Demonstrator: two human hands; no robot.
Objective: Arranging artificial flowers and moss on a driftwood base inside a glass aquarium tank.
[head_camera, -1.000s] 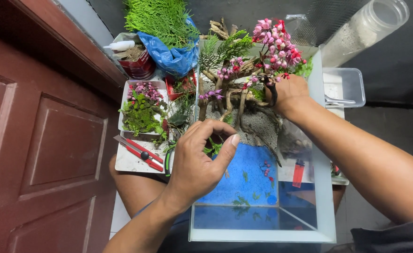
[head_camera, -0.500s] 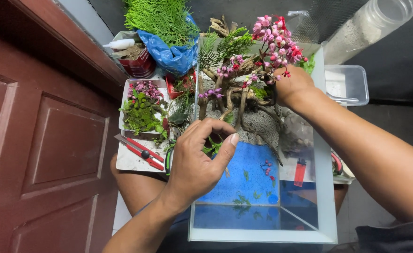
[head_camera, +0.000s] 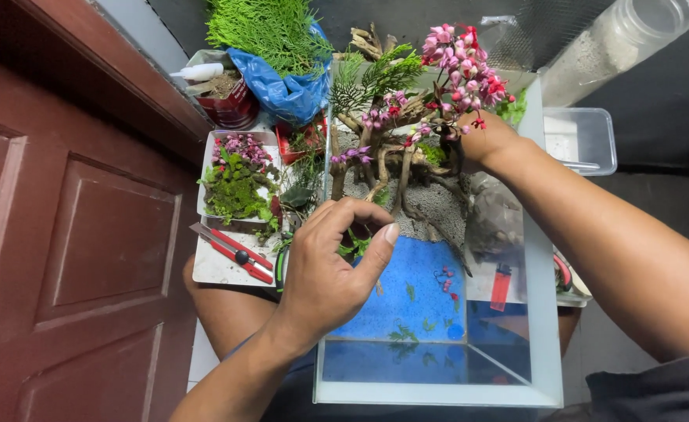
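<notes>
Head view looks straight down into my glass tank, the biggest thing here, resting on my lap beside a dark red door. Inside it, grey gravel fills the far half and blue sand the near half, with branching driftwood rooted in the gravel and pink flowers at its top.

My right hand reaches in at the far side and seems closed around the upper wood under the flowers; its fingers are hidden, so I cannot tell how firm that grip is. My left hand sits over the tank's left wall with thumb and fingers pinched on a small green sprig, right where gravel meets sand.

To plant it well, I judge I should steady the wood, bring the sprig down upright by its base, and press it into the gravel without dragging grains onto the blue. The low roots just beside my fingers crowd the spot, and the glass wall under my wrist limits the angle.

Left of the tank lies a white tray with red pliers, and beyond it a second tray of moss. Farther off are a blue bag of green fronds, a clear tub and a big jar of pale sand. A small red lighter shows through the glass.
</notes>
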